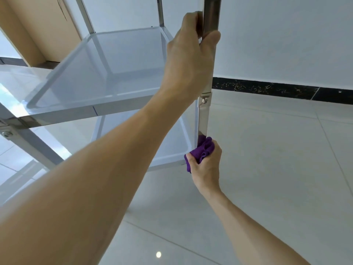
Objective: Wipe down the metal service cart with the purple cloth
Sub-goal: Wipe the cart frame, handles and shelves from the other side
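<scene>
Left hand had its fingers wrapped round the cart post; right hand gripped the bunched purple cloth against it lower down.

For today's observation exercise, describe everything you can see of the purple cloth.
The purple cloth looks soft and plush, like microfibre, and is bunched into folds rather than spread flat. The right hand grips it, fingers curled round it, with one end hanging out below the hand. Its upper folds press against the lower part of the cart's shiny metal corner post, beside the corner of the bottom shelf. Most of the cloth is hidden inside the hand.
</scene>
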`<control>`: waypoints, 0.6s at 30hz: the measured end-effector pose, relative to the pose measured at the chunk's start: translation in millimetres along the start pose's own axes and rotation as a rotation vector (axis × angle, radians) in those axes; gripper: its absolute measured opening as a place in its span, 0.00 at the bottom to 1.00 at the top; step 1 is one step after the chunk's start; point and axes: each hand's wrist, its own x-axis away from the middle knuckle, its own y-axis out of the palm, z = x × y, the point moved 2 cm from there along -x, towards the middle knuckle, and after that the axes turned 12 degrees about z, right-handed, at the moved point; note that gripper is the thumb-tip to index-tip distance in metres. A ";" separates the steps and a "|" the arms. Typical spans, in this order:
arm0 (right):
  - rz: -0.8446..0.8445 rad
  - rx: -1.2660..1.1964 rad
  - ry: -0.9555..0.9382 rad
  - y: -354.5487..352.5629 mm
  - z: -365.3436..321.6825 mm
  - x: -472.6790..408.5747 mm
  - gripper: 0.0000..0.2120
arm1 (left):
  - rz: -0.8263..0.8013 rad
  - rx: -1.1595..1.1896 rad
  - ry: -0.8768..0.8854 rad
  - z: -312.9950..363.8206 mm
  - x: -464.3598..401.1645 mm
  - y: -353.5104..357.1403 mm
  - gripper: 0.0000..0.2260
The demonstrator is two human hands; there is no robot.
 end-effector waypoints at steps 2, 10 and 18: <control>-0.064 0.060 0.102 -2.0 13.6 1.8 0.20 | -0.005 -0.001 -0.001 -0.5 -0.3 -1.8 0.10; -0.073 -0.047 -0.040 -17.8 -57.9 -21.8 0.13 | -0.035 0.010 0.016 -2.8 -2.6 -6.5 0.12; -0.034 -0.056 -0.186 -9.8 -50.9 -14.9 0.22 | -0.015 0.016 0.022 -5.4 -3.8 -7.4 0.12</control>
